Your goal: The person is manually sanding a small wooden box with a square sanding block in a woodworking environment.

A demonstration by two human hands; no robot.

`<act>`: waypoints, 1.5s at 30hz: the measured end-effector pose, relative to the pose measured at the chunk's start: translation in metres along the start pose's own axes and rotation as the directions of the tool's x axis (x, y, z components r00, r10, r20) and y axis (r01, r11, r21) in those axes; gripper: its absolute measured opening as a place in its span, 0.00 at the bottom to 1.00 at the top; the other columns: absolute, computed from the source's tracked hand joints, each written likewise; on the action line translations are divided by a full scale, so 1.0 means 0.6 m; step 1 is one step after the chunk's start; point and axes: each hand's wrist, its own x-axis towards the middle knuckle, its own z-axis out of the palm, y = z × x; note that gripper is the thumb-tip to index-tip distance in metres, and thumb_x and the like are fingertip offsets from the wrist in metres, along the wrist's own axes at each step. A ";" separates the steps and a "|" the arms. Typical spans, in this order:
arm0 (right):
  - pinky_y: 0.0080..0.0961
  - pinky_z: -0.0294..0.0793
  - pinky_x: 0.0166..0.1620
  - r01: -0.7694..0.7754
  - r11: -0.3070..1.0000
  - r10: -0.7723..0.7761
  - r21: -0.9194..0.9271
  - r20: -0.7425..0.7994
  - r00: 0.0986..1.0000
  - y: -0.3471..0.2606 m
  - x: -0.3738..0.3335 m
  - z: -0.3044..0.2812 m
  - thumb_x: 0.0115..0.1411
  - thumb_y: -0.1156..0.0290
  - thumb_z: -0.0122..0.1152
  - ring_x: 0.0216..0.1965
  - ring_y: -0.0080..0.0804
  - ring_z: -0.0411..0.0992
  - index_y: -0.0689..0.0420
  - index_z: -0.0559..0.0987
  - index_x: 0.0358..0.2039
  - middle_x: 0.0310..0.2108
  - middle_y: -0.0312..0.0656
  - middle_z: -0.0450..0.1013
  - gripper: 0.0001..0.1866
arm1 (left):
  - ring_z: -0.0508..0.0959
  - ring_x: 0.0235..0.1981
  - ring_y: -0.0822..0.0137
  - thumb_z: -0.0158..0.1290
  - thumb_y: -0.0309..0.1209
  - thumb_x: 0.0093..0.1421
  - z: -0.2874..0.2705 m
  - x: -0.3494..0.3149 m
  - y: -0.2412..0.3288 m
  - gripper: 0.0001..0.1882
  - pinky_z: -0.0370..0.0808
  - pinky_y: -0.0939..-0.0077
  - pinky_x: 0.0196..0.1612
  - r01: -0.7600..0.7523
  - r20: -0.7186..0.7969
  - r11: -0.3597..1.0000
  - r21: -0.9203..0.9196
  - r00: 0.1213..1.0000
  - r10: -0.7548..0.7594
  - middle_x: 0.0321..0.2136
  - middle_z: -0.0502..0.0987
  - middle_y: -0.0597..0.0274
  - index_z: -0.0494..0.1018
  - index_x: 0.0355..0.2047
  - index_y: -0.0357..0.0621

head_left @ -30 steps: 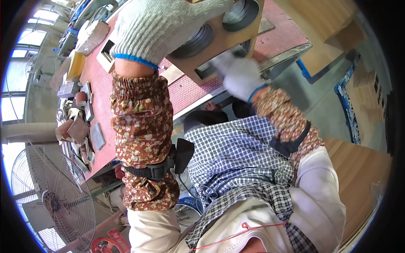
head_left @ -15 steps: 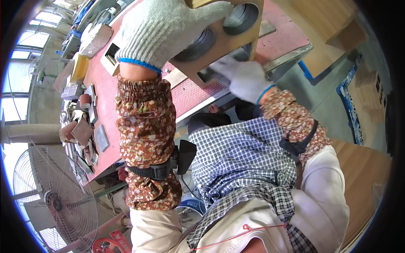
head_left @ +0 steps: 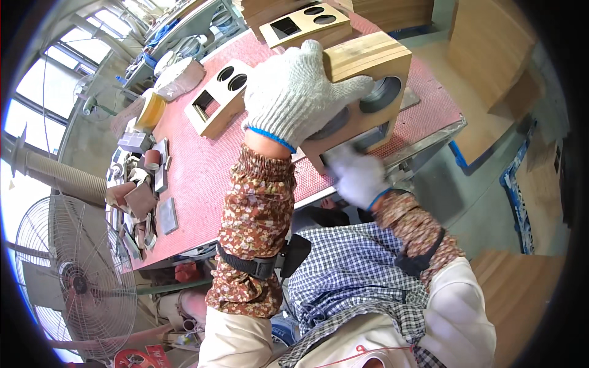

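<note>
A wooden box (head_left: 373, 56), like a speaker cabinet, stands on the red textured tabletop (head_left: 190, 178) before me. Its front has two round holes and a rectangular opening. My left hand (head_left: 297, 98), in a white knit glove with a blue cuff, grips its upper left part, thumb laid across the front between the round holes. At the rectangular opening is my gloved right hand (head_left: 359, 179); motion smears its fingers, and whether they hold anything cannot be made out.
Two similar boxes stand farther off, one pale box (head_left: 229, 99) at left and another (head_left: 300, 27) behind. Sanding pieces and a grey block (head_left: 167, 214) lie along the left edge. A large fan (head_left: 76, 285) stands lower left; wooden panels (head_left: 491, 55) are at right.
The view has shifted, so more of the tabletop and the boxes behind now show. My left hand keeps its grip on the box. My right hand stays blurred near the rectangular opening.
</note>
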 end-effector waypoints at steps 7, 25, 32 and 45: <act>0.45 0.80 0.33 -0.106 0.994 0.106 0.002 0.040 0.994 0.074 0.024 -0.040 0.60 0.68 0.57 0.30 0.47 0.82 0.51 0.80 0.47 0.49 0.47 0.79 0.14 | 0.85 0.31 0.48 0.62 0.65 0.53 -0.014 0.008 0.001 0.38 0.82 0.57 0.36 -0.107 0.045 0.991 0.074 0.994 0.104 0.29 0.82 0.46 0.81 0.43 0.39; 0.43 0.81 0.33 -0.051 0.996 0.059 -0.075 0.099 0.993 0.038 0.039 -0.037 0.56 0.69 0.59 0.29 0.44 0.82 0.55 0.81 0.47 0.48 0.55 0.78 0.17 | 0.86 0.32 0.50 0.61 0.69 0.53 -0.025 0.003 -0.003 0.43 0.82 0.59 0.38 -0.013 0.091 0.999 -0.049 0.996 0.018 0.30 0.84 0.46 0.81 0.45 0.37; 0.43 0.81 0.32 -0.088 0.990 0.090 0.107 -0.015 0.996 0.078 0.033 -0.070 0.58 0.70 0.58 0.34 0.41 0.83 0.47 0.71 0.64 0.54 0.48 0.74 0.31 | 0.85 0.36 0.52 0.61 0.67 0.54 -0.024 0.008 -0.004 0.42 0.79 0.60 0.44 -0.047 0.149 0.999 -0.016 0.988 0.049 0.34 0.84 0.49 0.81 0.48 0.37; 0.42 0.82 0.33 0.059 0.995 -0.040 0.082 -0.217 0.975 -0.035 -0.024 -0.006 0.57 0.71 0.57 0.32 0.40 0.84 0.58 0.64 0.72 0.74 0.57 0.59 0.39 | 0.84 0.41 0.54 0.60 0.62 0.60 -0.027 0.008 0.000 0.34 0.78 0.61 0.45 -0.085 0.217 0.996 -0.024 0.972 0.088 0.39 0.83 0.51 0.82 0.51 0.45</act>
